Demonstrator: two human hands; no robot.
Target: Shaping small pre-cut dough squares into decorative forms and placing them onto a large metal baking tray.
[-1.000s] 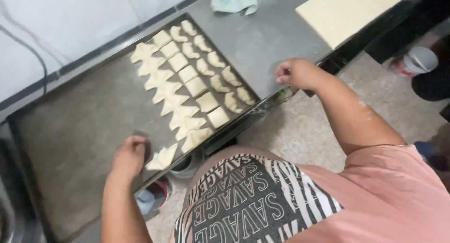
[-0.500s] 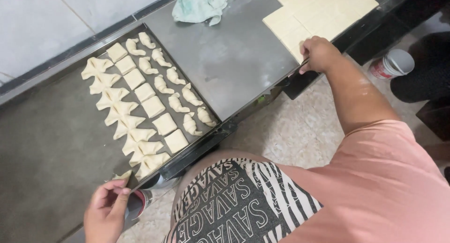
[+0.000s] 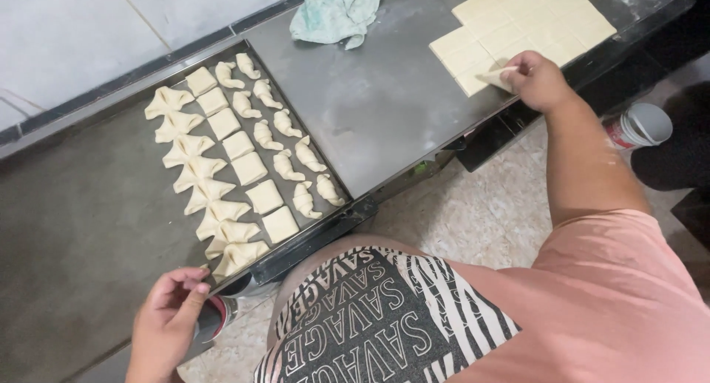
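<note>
Right hand (image 3: 536,78) pinches the corner of one dough square (image 3: 494,78) at the near edge of the cut dough sheet (image 3: 529,21), far right on the desk (image 3: 384,109), peeling it free. Left hand (image 3: 166,320), fingers loosely curled and holding nothing, sits at the baking tray (image 3: 111,205)'s near edge beside the shaped pastries (image 3: 222,154). Versus 0.5 s ago: right hand has moved from the desk edge onto the sheet.

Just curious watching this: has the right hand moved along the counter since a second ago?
Yes. The right hand went from the tray corner, past the counter edge, to the cut dough sheet.
</note>
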